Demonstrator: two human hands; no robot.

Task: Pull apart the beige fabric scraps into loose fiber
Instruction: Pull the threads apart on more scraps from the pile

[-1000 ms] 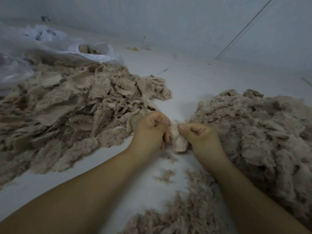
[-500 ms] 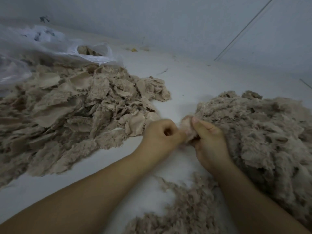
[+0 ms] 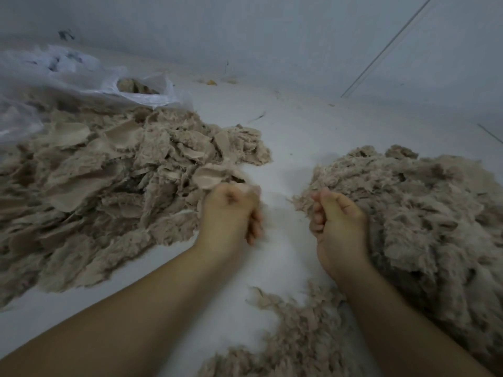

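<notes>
A big heap of beige fabric scraps [image 3: 109, 180] covers the left of the white surface. A mound of loose beige fiber [image 3: 422, 219] lies on the right. My left hand [image 3: 231, 213] is curled at the scrap heap's right edge and pinches a small beige piece at its top; the hand is motion-blurred. My right hand [image 3: 337, 224] is curled at the fiber mound's left edge, holding a tuft of fiber [image 3: 304, 202] that sticks out to the left. A bare gap separates the two hands.
A crumpled clear plastic bag [image 3: 81, 77] with scraps inside lies at the back left. More loose fiber [image 3: 294, 336] is strewn between my forearms near the front. A grey wall [image 3: 272, 36] closes the back.
My hands held one scrap together between the piles; they have now pulled apart, the left toward the scrap heap, the right toward the fiber mound, each keeping a piece.
</notes>
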